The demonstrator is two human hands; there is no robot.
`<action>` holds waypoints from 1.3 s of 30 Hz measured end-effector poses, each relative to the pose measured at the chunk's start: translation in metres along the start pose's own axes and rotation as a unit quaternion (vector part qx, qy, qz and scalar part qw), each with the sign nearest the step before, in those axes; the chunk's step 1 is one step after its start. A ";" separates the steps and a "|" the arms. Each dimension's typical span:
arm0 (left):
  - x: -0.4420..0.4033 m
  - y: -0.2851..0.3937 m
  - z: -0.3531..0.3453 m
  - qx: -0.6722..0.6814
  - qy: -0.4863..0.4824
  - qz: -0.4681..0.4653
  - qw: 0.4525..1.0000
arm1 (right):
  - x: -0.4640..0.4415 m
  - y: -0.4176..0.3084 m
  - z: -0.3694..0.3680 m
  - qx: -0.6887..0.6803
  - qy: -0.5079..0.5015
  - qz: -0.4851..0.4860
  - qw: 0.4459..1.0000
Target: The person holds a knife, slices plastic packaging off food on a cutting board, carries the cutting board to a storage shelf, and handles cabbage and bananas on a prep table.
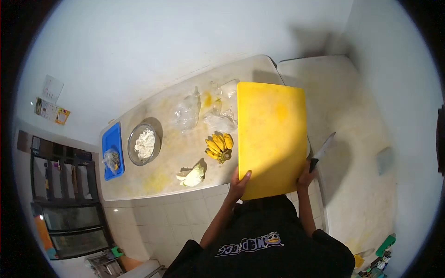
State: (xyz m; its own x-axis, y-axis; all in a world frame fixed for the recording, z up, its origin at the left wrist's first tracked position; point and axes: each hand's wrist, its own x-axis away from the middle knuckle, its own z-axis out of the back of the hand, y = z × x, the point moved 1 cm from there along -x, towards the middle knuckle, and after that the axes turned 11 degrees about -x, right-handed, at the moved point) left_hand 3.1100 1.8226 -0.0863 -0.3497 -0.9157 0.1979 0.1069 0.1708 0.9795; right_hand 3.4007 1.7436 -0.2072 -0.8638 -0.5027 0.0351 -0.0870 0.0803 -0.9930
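A large yellow cutting board [272, 139] is held up in front of my body, over the table's near edge. My left hand [238, 184] grips its lower left side, the thumb on the face. At the lower right side, my right hand [306, 178] holds the board's edge together with a knife [323, 150], its dark handle at the fingers and its blade pointing up and away. Left of the board lie a bunch of bananas [219, 148] and a piece of cabbage [191, 176]. Clear plastic bags [187, 111] rest farther back.
The white table [174, 160] also bears a bowl of white shredded food [144, 143] and a blue tray [112, 139] with a bagged item. Another white table [352, 185] adjoins on the right, with bottles [381, 266] at its near end. Dark shelves [65, 183] stand far left.
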 end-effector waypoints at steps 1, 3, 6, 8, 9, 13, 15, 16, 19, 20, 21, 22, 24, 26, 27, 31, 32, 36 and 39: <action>0.010 0.001 0.010 0.081 -0.006 0.000 0.997 | 0.013 -0.001 -0.005 0.021 0.006 0.013 1.000; 0.036 -0.007 0.038 0.082 0.003 -0.028 0.996 | 0.039 -0.016 -0.016 0.043 0.007 0.040 0.998; 0.083 0.001 0.088 0.048 0.019 -0.086 0.995 | 0.085 -0.041 -0.044 -0.006 0.010 0.039 0.999; 0.116 -0.003 0.122 0.144 -0.015 -0.026 0.989 | 0.126 -0.077 -0.064 -0.048 -0.023 0.021 0.998; 0.131 -0.005 0.140 0.146 -0.007 -0.030 0.989 | 0.146 -0.092 -0.075 -0.088 -0.047 -0.004 0.995; 0.175 -0.032 0.203 0.314 -0.064 -0.017 0.947 | 0.199 -0.086 -0.111 -0.111 -0.103 0.009 0.988; 0.197 -0.047 0.229 0.251 0.032 0.112 0.961 | 0.231 -0.078 -0.128 -0.082 -0.151 0.016 0.985; 0.206 -0.045 0.238 0.271 0.087 0.111 0.952 | 0.246 -0.071 -0.134 -0.084 -0.164 0.010 0.983; 0.236 -0.053 0.270 0.272 0.145 0.058 0.949 | 0.278 -0.058 -0.167 0.000 -0.190 0.005 0.982; 0.248 -0.058 0.276 0.277 0.169 0.038 0.945 | 0.291 -0.055 -0.173 0.024 -0.219 -0.006 0.975; 0.257 -0.064 0.280 0.279 0.180 0.031 0.943 | 0.302 -0.055 -0.182 0.046 -0.249 -0.016 0.967; 0.264 -0.069 0.286 0.239 0.234 0.025 0.942 | 0.311 -0.058 -0.195 0.040 -0.262 -0.013 0.964; 0.278 -0.079 0.298 0.172 0.322 0.005 0.931 | 0.333 -0.062 -0.213 0.011 -0.299 -0.012 0.954; 0.289 -0.090 0.313 0.143 0.368 -0.010 0.919 | 0.347 -0.044 -0.230 0.020 -0.332 -0.006 0.943; 0.295 -0.091 0.320 0.113 0.403 -0.019 0.908 | 0.355 -0.041 -0.238 0.033 -0.354 0.001 0.935; 0.308 -0.097 0.363 0.109 0.483 -0.013 0.868 | 0.397 -0.035 -0.288 0.032 -0.408 -0.046 0.911; 0.310 -0.099 0.379 0.110 0.512 -0.014 0.852 | 0.412 -0.037 -0.304 0.006 -0.400 -0.031 0.916; 0.308 -0.095 0.455 0.082 0.547 -0.003 0.833 | 0.451 -0.022 -0.367 -0.003 -0.424 -0.024 0.906; 0.305 -0.085 0.519 0.063 0.541 0.009 0.838 | 0.483 -0.022 -0.417 0.029 -0.430 -0.019 0.902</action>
State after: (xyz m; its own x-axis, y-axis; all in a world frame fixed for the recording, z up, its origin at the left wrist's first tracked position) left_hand 2.5114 1.7172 -0.0892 0.7081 -0.6944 0.1279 -0.0190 0.1624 0.9865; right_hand 2.7782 1.8575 -0.1209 -0.1529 -0.9882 -0.0058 -0.0608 0.0153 -0.9980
